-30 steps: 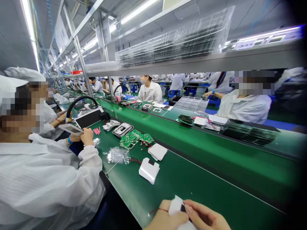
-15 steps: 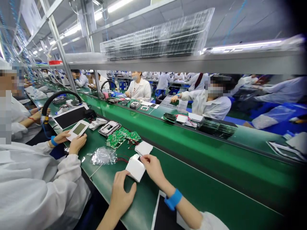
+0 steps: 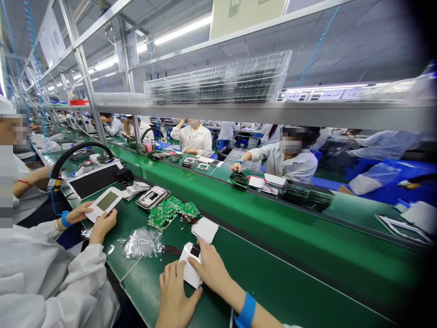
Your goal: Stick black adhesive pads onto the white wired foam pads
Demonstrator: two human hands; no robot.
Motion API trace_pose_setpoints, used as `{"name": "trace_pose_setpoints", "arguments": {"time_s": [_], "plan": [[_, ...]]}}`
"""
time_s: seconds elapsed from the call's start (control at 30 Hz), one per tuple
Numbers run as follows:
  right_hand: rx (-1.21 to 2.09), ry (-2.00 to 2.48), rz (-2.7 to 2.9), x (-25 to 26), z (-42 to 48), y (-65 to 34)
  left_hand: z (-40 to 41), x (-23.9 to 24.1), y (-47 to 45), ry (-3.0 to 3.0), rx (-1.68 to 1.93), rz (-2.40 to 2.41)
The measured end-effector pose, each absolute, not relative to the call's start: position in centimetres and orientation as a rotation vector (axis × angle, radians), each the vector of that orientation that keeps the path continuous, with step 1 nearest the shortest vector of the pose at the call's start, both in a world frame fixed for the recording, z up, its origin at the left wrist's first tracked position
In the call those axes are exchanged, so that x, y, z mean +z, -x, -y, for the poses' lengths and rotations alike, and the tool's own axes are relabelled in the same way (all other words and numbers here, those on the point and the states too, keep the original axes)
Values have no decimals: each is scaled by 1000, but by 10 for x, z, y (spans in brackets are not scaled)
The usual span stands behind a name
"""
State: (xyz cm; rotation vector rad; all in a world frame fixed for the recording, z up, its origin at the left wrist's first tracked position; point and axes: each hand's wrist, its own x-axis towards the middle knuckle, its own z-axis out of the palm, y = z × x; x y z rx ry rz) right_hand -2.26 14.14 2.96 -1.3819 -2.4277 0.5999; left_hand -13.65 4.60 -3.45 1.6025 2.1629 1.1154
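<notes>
On the green bench, a small stack of white rectangular pieces (image 3: 190, 271) lies between my hands, with a dark patch showing at its upper right corner. The fingers of my left hand (image 3: 178, 291) rest along its left edge, and the thumb reaches round to its lower corner. My right hand (image 3: 214, 269) grips the upper right side, thumb on the top face and fingers at the edge. Just beyond lies another stack of white pieces (image 3: 205, 228). Dark red wires (image 3: 171, 249) stick out to the left of my stack.
Green circuit boards (image 3: 164, 214), a framed housing (image 3: 153, 197) and a clear plastic bag (image 3: 143, 243) lie to the left. A co-worker beside me holds a white device with a screen (image 3: 105, 203). A green conveyor strip (image 3: 259, 218) runs behind; a metal shelf (image 3: 218, 110) hangs above.
My right thumb has come onto the stack's top face, and my left thumb has closed in to its lower corner. The view has tilted upward. Across the line, a co-worker's hand has reached the dark boards.
</notes>
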Motion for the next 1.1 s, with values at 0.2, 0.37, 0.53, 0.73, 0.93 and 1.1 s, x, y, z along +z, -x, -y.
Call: {"name": "trace_pose_setpoints", "arguments": {"time_s": [0.2, 0.37, 0.53, 0.73, 0.93, 1.1], "plan": [[730, 1472, 2530, 43, -153, 26, -46, -27, 132, -1613, 1100, -2146], [893, 1583, 2600, 43, -172, 31, -48, -31, 127, -1597, 1207, -2175], [1092, 1676, 2515, 42, -185, 34, -46, -30, 131, -1643, 1180, -2098], [1294, 1682, 2407, 51, -179, 34, -41, -30, 134, -1703, 1174, -2078], [1145, 1543, 2500, 66, -165, 36, -38, -41, 139, -1742, 1109, -2054], [693, 1404, 2604, 87, -158, 23, -36, -39, 140, -1844, 885, -2025]]}}
